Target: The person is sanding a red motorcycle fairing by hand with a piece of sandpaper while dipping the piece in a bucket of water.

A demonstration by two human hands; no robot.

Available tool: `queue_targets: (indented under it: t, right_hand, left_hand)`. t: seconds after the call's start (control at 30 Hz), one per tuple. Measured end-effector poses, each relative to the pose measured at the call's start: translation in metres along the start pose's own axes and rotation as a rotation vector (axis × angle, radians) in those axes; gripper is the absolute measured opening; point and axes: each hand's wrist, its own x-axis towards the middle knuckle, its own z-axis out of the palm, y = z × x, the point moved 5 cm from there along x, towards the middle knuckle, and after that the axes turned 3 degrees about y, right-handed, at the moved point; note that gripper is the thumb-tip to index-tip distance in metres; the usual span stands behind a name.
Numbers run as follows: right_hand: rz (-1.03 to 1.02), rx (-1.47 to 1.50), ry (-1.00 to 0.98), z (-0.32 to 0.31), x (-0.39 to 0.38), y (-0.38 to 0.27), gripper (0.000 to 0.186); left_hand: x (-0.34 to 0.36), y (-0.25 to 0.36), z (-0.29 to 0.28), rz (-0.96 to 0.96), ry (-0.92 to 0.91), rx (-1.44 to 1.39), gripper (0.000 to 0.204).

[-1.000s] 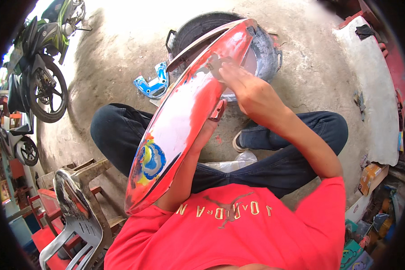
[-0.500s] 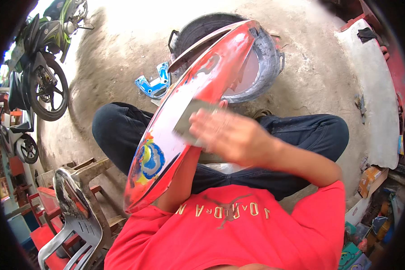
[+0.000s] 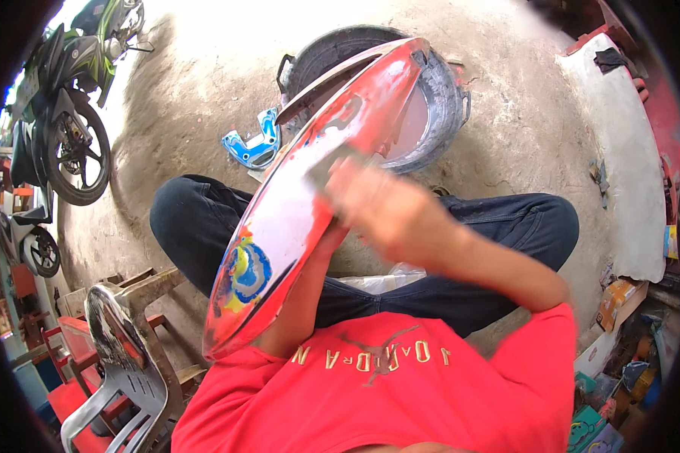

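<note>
A long curved motorcycle body panel [image 3: 285, 198], red with a whitish sanded middle and blue-yellow rings near its lower end, slants across my lap. My left hand [image 3: 331, 240] holds it from beneath; my forearm passes under the near edge and most of the fingers are hidden. Over the panel's middle, my right hand [image 3: 374, 200], smeared by motion, presses a grey-green sheet of sandpaper [image 3: 326, 167] against the surface. The panel's far end reaches above a round black tub [image 3: 449, 124] of cloudy pinkish liquid.
A blue-and-white curved part [image 3: 255, 143] lies on the concrete floor left of the tub. Motorcycles [image 3: 75, 143] stand at the far left, with a grey plastic chair [image 3: 140, 366] nearer. A cardboard box [image 3: 619, 302] and clutter line the right side.
My right hand and the sandpaper have slid up along the panel, toward its far end. More of the whitish middle shows below them. The whole view has shifted slightly.
</note>
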Motion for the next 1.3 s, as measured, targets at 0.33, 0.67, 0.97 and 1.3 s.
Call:
queue_targets:
  t: [0.33,0.67,0.97,1.3]
  right_hand:
    - [-0.012,0.029,0.056,0.004,0.001,-0.021,0.045]
    - [-0.067,0.089,0.034,-0.002,0.002,-0.043,0.037]
    - [-0.046,0.081,-0.006,0.0,0.004,-0.027,0.045]
    - [-0.098,0.016,0.022,-0.001,0.005,-0.045,0.038]
  left_hand:
    - [0.008,0.005,0.002,-0.07,-0.299,-0.723,0.057]
    - [0.015,0.001,0.012,-0.095,-0.12,-0.819,0.048]
    - [-0.004,0.003,0.001,0.029,-0.058,0.033,0.059]
    - [0.009,-0.009,-0.018,0.004,-0.256,-0.51,0.054]
